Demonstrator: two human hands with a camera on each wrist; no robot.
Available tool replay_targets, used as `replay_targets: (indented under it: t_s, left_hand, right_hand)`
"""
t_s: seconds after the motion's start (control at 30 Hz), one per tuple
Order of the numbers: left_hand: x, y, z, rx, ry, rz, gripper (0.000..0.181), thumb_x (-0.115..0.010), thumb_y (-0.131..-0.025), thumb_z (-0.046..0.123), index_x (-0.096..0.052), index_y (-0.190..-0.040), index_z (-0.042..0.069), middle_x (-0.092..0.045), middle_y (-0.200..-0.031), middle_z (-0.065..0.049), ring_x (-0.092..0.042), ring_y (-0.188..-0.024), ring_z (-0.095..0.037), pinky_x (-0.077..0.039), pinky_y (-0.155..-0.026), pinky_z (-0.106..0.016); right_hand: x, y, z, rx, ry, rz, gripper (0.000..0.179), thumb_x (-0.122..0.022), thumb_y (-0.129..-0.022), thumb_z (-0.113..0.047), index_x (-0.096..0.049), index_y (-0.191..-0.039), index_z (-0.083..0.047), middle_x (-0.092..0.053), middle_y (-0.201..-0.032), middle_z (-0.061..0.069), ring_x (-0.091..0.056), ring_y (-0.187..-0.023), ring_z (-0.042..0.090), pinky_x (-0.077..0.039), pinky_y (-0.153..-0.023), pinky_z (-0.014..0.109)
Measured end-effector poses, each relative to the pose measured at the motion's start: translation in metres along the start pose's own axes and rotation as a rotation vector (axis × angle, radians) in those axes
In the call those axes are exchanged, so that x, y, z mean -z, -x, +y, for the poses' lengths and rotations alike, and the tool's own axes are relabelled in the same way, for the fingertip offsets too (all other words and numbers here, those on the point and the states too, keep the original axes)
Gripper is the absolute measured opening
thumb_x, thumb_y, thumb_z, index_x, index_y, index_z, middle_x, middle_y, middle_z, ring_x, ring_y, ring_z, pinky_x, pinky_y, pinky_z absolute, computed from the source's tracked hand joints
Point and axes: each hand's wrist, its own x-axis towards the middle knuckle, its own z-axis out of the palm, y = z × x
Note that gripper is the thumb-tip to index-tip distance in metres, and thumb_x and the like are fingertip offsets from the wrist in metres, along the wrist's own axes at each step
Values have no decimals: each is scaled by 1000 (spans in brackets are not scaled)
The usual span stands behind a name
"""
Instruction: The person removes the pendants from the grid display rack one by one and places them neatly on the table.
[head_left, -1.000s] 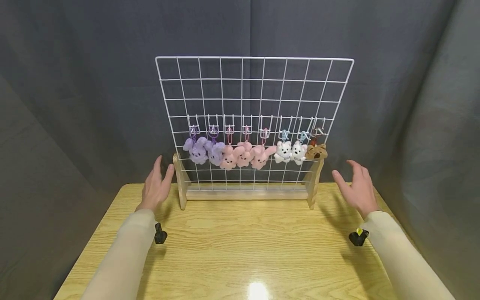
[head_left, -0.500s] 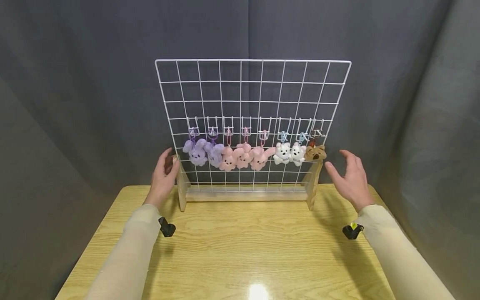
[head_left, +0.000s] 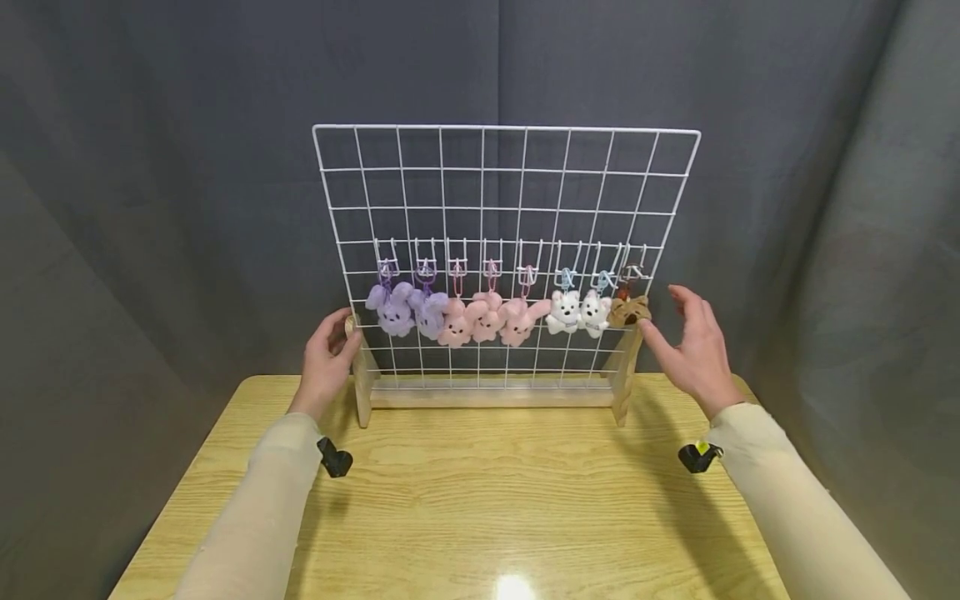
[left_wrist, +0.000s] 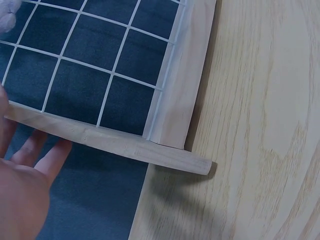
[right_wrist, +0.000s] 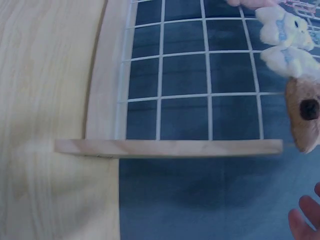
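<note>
A white wire grid rack (head_left: 506,128) stands in a wooden base (head_left: 491,399) at the far side of the table. My left hand (head_left: 326,360) grips the top of its left wooden upright (left_wrist: 110,142), thumb in front and fingers on the far side. Beside the right upright (right_wrist: 170,147), my right hand (head_left: 693,358) is spread, thumb near the brown plush bear keychain (head_left: 628,312); contact cannot be made out. From a row of hooks hang plush keychains: purple ones (head_left: 393,313), pink ones (head_left: 456,323) and two white ones (head_left: 564,313).
The rack stands on a light wood-grain table (head_left: 487,492), close to its back edge. Dark grey curtains (head_left: 187,208) hang behind and at both sides. A black wrist camera (head_left: 334,457) sits at my left sleeve, another camera (head_left: 699,457) at my right.
Both hands have moved inward toward the rack's sides. My left hand has taken hold of the left upright; my right has come close to the right upright. The view has shifted slightly.
</note>
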Motion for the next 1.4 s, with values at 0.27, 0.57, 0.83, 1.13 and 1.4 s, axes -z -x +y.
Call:
replay_targets:
  t_s: [0.27,0.57,0.83,1.13,1.4]
  left_hand:
    - [0,-2,-4,15,7,12,46,-56,-101,1,-46,-145,-1,-56,-137,-26,-54,-128,-36,-47,-107,-40]
    - [-2,-14,-36,20,14,34,46,-57,-102,7,-47,-147,10,-58,-137,-20,-56,-123,-30,-45,-91,-12]
    - [-2,-15,-40,14,-2,49,44,-59,-101,7,-51,-144,12,-59,-135,-17,-57,-124,-27,-46,-95,-16]
    - [-1,-11,-24,22,19,28,45,-58,-100,1,-49,-144,3,-57,-137,-25,-55,-126,-36,-45,-93,-15]
    - [0,-4,-3,53,-1,14,45,-58,-100,0,-48,-143,-1,-57,-136,-27,-57,-122,-36,-48,-89,-14]
  right_hand:
    - [-1,-11,-13,63,-43,47,64,-68,-95,-32,-42,-147,-7,-50,-140,20,-50,-125,39,-47,-98,58]
    - [-5,-15,-21,121,-46,82,47,-71,-94,-24,-56,-133,-3,-59,-126,17,-57,-114,33,-51,-90,52]
    - [-6,-22,-29,57,-60,87,40,-68,-96,-26,-60,-129,-4,-65,-121,14,-62,-109,29,-51,-84,38]
    - [-5,-32,-40,-68,-114,123,39,-62,-100,-34,-63,-125,-4,-66,-112,13,-62,-99,23,-50,-80,29]
    - [-8,-38,-44,-87,-129,170,33,-64,-98,-31,-68,-114,-3,-66,-101,11,-57,-88,14,-46,-77,23]
